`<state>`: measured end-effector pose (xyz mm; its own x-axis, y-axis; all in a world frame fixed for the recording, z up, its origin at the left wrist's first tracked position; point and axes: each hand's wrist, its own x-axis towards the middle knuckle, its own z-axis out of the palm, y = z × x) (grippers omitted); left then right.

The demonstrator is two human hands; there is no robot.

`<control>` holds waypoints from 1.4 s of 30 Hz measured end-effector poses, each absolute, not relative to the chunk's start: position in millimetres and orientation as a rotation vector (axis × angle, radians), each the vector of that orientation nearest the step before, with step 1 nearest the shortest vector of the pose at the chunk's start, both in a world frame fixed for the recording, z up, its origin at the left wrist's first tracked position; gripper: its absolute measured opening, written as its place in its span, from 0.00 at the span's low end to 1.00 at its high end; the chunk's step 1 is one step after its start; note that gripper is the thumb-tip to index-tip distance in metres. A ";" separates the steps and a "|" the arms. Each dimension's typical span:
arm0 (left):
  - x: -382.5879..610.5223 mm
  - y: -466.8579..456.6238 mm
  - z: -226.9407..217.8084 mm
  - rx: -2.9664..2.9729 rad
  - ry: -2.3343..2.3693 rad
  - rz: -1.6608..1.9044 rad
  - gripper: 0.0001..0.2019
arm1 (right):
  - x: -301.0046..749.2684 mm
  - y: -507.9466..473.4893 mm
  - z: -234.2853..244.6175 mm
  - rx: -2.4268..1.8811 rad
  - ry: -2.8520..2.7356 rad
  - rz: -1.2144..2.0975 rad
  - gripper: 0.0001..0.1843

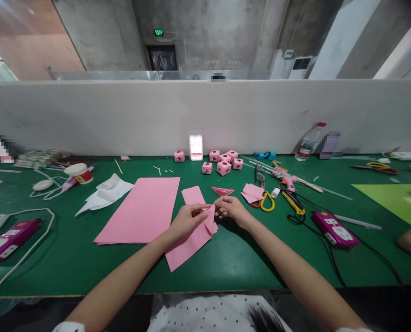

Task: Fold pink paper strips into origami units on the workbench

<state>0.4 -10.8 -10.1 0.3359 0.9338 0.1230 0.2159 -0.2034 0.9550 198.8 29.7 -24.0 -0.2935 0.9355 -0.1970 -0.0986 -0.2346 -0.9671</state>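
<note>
Between my two hands is a small folded piece of pink paper, standing tilted above the green table. My left hand pinches its left side with thumb and fingertips. At its upper right tip, my right hand pinches it as well. Under my left hand lie pink paper strips. A folded pink paper triangle rests just beyond my right hand. Small pink paper squares sit to its right. Left of my hands is a stack of large pink sheets.
Several pink paper cubes stand near the white partition. To the right lie yellow-handled scissors, a utility knife, a pink glue gun and a purple power strip. A paper cup and crumpled white paper are at left.
</note>
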 end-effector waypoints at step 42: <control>-0.4 -11.0 -6.8 1.541 0.938 0.973 0.23 | 203.9 29.7 -19.6 -0.891 -1.327 1.624 0.19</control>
<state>-0.4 -11.0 -6.8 0.3644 0.9241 0.1150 0.0813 -0.1546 0.9846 203.9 29.7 -19.6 -0.3984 0.9171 -0.0174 -0.1655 -0.0906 -0.9820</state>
